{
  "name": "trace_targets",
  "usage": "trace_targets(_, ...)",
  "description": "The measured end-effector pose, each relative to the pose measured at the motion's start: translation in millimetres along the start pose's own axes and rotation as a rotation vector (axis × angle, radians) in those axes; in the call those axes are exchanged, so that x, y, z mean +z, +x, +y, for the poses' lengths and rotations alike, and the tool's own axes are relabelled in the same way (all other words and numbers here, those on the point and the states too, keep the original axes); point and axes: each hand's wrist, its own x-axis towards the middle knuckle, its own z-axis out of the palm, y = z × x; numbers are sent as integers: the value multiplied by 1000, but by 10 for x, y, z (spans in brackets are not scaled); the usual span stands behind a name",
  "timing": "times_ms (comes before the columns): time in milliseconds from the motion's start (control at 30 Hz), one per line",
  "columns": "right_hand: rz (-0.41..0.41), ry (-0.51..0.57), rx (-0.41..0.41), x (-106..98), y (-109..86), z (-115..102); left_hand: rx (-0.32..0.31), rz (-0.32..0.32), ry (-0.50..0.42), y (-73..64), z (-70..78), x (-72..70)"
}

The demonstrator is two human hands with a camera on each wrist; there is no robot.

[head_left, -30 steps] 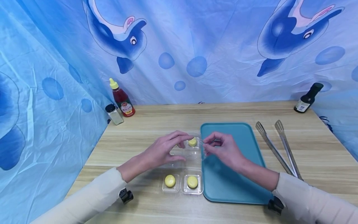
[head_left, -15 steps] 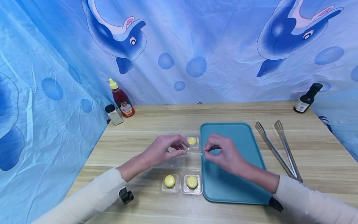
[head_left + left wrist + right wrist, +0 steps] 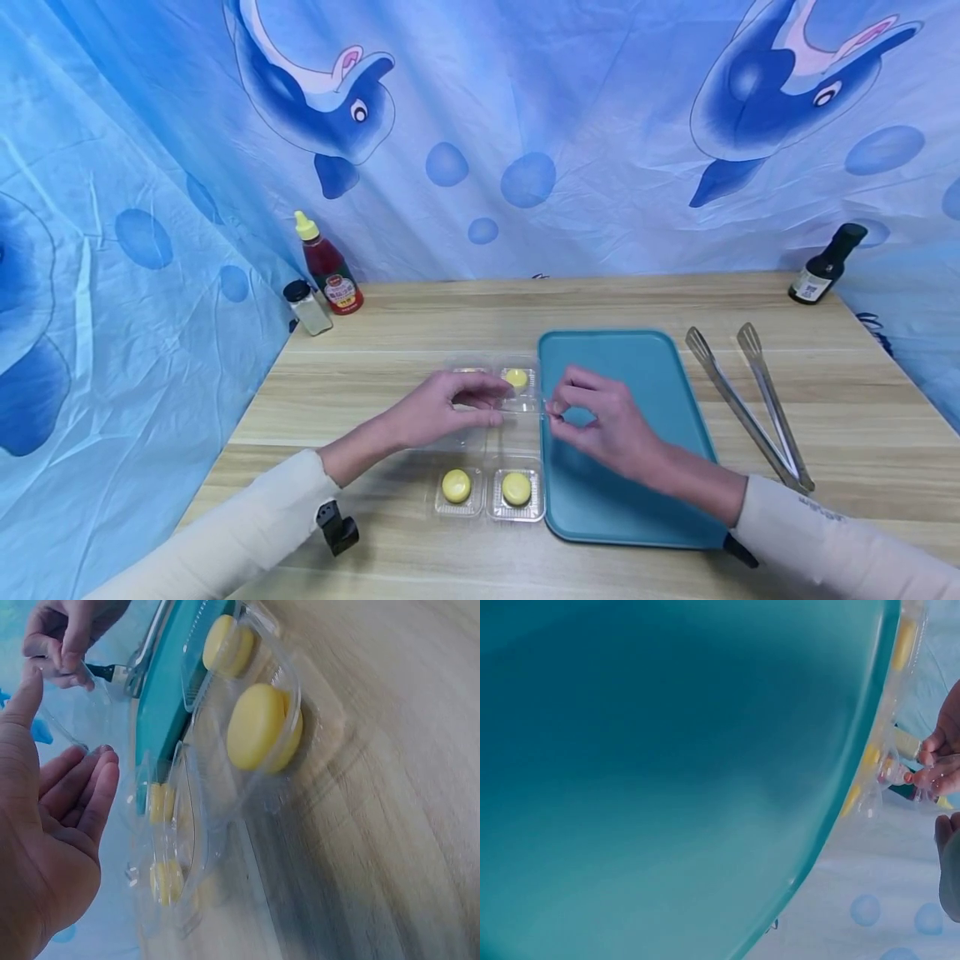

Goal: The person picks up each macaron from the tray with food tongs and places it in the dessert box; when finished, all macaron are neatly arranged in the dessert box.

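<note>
Between the hands is a thin clear plastic piece (image 3: 94, 712), hard to make out, possibly a small box or lid. The right hand (image 3: 603, 412) pinches one side of it above the tray's left edge. My left hand (image 3: 442, 408) holds the other side between thumb and fingertips, which stand apart. Nearest me, two clear plastic boxes hold a yellow macaron (image 3: 456, 486) and another macaron (image 3: 516, 488). Behind the hands, a box holds a macaron (image 3: 516, 378); beside it another clear box (image 3: 471, 368) is partly covered by the left hand. The left wrist view shows the macarons (image 3: 259, 727) close up.
A teal tray (image 3: 637, 500) lies right of the boxes on the wooden table (image 3: 405, 325). Metal tongs (image 3: 750, 408) lie beyond it. A ketchup bottle (image 3: 333, 275) and a shaker (image 3: 307, 308) stand back left, a dark bottle (image 3: 825, 265) back right.
The right hand has lowered slightly, bringing the clear plastic piece toward me. The left hand's fingers have come down and closer to its thumb. Boxes and tray have stayed put.
</note>
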Motion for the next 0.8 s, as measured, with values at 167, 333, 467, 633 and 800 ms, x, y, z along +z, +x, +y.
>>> trace_targets(167, -23, -2, 9, -6, -21, 16, -34, -9, -2, -3, 13, 1)
trace_targets(333, -149, 31, 152, -41, -29, 12, -49, -3, 39, -30, 15, 0)
trace_targets(467, -281, 126, 350, -69, -52, -8, -32, 16, 65, -87, 7, 27)
trace_targets(633, -357, 157, 476, -59, -119, -28, 36, 35, 120, -155, -25, 115)
trace_targets(800, -348, 70, 405, -14, -201, -67, 92, 55, 199, -256, -25, 222)
